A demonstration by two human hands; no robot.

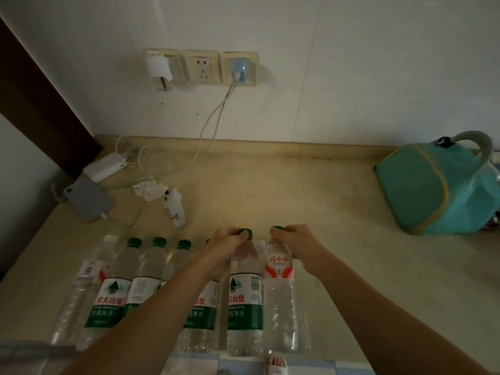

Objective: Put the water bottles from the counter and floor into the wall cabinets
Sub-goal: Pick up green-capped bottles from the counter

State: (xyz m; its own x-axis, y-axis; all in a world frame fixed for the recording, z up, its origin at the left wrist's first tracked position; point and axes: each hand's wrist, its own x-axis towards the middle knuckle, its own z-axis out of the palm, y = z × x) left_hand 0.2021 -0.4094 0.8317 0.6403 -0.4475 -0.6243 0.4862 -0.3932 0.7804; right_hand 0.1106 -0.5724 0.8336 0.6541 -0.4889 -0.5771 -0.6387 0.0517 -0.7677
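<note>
Over the counter [338, 212], each hand pinching one bottle's green cap: left hand [227, 244], right hand [295, 242].

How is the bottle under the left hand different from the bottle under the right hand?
The bottle in the left hand has a green-and-white label; the bottle in the right hand has a red-and-white one, set higher near its shoulder. Both stand upright at the counter edge, clear, green-capped, each gripped at the cap by the left hand or right hand.

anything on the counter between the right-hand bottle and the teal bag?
Nothing: in the head view the stretch of counter between the bottle gripped by the right hand and the teal bag is bare.
</note>
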